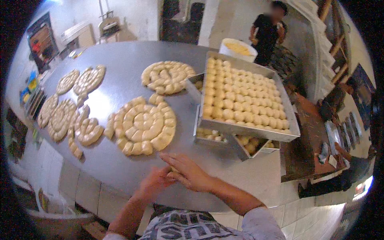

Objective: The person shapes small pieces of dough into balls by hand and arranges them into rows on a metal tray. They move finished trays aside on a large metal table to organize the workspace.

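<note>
My right hand (186, 174) lies cupped over my left hand (158, 180) near the steel table's front edge, with a small dough piece (173, 170) showing between the palms. My left hand is blurred and partly hidden. Just beyond them is a large round arrangement of cut dough pieces (142, 124). More coiled dough pieces (64, 118) lie on the left of the table (100, 156), and another round group (166, 76) sits farther back.
Stacked steel trays (244, 96) of dough balls fill the table's right, before a white tub (236, 49) of yellow contents. A person (266, 38) stands behind; another person (336, 176) is at a wooden worktable (298, 160) to the right. A staircase rises at back right.
</note>
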### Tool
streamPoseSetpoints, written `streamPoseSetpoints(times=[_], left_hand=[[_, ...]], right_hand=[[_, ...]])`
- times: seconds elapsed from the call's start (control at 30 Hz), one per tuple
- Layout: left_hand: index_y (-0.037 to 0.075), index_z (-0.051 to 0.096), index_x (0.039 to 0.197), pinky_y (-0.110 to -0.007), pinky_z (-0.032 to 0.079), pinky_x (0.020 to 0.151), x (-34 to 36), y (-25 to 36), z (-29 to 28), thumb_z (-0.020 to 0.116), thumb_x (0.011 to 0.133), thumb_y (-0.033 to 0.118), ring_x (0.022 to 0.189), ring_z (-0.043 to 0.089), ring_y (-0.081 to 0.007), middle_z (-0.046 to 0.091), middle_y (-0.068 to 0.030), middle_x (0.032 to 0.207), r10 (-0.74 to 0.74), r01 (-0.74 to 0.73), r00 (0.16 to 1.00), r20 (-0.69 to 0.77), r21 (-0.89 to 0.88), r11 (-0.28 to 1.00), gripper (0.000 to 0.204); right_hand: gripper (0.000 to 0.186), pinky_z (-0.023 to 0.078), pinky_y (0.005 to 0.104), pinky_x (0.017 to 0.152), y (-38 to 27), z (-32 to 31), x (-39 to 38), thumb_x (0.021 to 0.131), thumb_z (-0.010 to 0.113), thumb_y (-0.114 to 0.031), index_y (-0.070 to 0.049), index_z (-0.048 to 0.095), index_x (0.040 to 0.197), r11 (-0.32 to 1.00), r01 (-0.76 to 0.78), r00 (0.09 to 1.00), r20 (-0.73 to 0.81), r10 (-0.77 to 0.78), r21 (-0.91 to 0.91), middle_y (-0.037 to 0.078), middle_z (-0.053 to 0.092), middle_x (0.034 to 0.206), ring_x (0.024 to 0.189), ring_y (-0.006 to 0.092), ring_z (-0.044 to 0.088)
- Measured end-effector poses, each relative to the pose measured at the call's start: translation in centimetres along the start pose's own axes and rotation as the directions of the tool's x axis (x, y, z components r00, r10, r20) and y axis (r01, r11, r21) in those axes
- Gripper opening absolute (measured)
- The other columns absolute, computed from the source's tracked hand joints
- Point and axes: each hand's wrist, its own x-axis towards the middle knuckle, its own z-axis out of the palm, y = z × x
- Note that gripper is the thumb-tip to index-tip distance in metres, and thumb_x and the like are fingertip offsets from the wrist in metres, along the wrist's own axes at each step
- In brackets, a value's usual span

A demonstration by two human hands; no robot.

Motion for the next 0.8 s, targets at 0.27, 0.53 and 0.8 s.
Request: streamPoseSetpoints(times=[0.27,0.53,0.8], left_hand=[[-0.002,0.056,0.108,-0.04,0.045,0.078,-0.1,0.1,-20.0,0.056,0.085,0.024,0.094,0.055,-0.0313,0.055,-0.0205,0.107,0.652,0.078,0.557,-0.515,0.814,0.576,0.034],[0.0,0.036,0.131,-0.044,0.038,0.09,6.3,1.4,-26.3,0.058,0.078,0.011,0.098,0.051,-0.0397,0.054,-0.0234,0.109,0.82,0.178,0.485,-0.302,0.953,0.246,0.057],[-0.001,0.053,0.098,-0.039,0.043,0.075,-1.6,-3.1,-23.2,0.051,0.087,0.011,0.083,0.054,-0.0353,0.057,-0.0179,0.091,0.546,0.104,0.73,-0.411,0.857,0.505,0.017]], right_hand=[[0.038,0.035,0.0451,0.096,2.0,4.1,-13.1,0.082,0.054,-0.02,-0.009,0.052,0.118,0.422,-0.421,0.822,-0.142,0.551,-0.803,0.016,0.048,0.124,0.113,0.0381,0.044],[0.035,0.032,0.05,0.091,5.2,8.9,-8.0,0.076,0.061,-0.024,-0.001,0.051,0.101,0.67,-0.586,0.792,-0.499,0.352,-0.457,0.021,0.051,0.105,0.101,0.0383,0.045],[0.03,0.036,0.0464,0.087,10.9,3.5,-10.0,0.073,0.062,-0.021,-0.001,0.053,0.093,0.457,-0.825,0.506,-0.795,0.336,-0.332,0.018,0.054,0.092,0.094,0.0342,0.048]])
